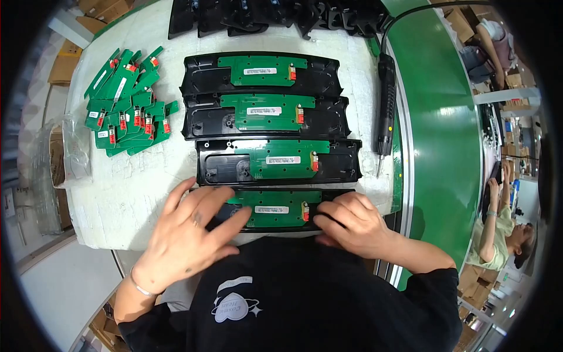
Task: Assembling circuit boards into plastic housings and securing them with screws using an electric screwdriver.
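Observation:
Several black plastic housings lie in a column on the white foam mat (pixel 135 193), each with a green circuit board seated in it. My left hand (pixel 190 226) lies flat, fingers spread, on the left part of the nearest housing (pixel 328 199), its fingertips touching that housing's green board (pixel 278 208). My right hand (pixel 349 223) presses on the housing's right end, fingers curled at its near edge. The housing above it (pixel 275 159) and two more, the third (pixel 267 114) and the farthest (pixel 261 73), lie untouched.
A loose pile of green circuit boards (pixel 126 102) lies at the left. An electric screwdriver (pixel 385 105) hangs at the right beside the green conveyor belt (pixel 446 135). More black housings (pixel 275 17) are stacked at the far edge. Another person (pixel 504 229) works at the far right.

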Demonstrator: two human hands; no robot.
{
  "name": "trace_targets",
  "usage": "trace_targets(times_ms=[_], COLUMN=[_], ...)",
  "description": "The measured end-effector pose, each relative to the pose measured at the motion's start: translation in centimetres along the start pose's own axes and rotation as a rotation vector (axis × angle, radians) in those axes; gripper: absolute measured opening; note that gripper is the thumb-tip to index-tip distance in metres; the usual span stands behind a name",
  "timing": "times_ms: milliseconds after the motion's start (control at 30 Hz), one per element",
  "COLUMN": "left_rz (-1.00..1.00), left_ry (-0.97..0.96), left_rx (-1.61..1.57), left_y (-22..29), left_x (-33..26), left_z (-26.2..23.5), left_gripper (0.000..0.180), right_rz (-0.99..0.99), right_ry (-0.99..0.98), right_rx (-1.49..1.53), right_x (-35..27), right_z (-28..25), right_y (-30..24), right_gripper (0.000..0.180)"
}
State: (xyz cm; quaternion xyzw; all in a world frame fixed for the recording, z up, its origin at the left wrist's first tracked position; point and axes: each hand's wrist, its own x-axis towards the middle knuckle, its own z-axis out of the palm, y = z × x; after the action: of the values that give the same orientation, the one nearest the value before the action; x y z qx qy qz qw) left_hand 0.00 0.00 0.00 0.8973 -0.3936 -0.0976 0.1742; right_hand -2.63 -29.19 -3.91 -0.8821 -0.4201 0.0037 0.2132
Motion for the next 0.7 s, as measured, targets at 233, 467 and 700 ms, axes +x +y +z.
trace_targets(times_ms=[233,467,700], left_rz=[-0.091,-0.032,-0.01], left_ry=[0.067,0.038,0.407], left_rx=[-0.05,0.04,-0.014], left_y=[-1.3,-0.8,-2.3], left_x=[0.8,1.4,3.1], left_z=[0.7,1.2,0.6], left_gripper=[0.057,0.053,0.032], right_rz=[-0.058,0.007,0.13], right_ry=[0.052,-0.021,0.216], right_rx=[-0.156,-0.026,-0.169], right_x=[1.2,0.7,2.9], right_z=[-2.1,-1.7,-4.7], right_y=[2.3,2.0,3.5], right_gripper=[0.034,0.031,0.026])
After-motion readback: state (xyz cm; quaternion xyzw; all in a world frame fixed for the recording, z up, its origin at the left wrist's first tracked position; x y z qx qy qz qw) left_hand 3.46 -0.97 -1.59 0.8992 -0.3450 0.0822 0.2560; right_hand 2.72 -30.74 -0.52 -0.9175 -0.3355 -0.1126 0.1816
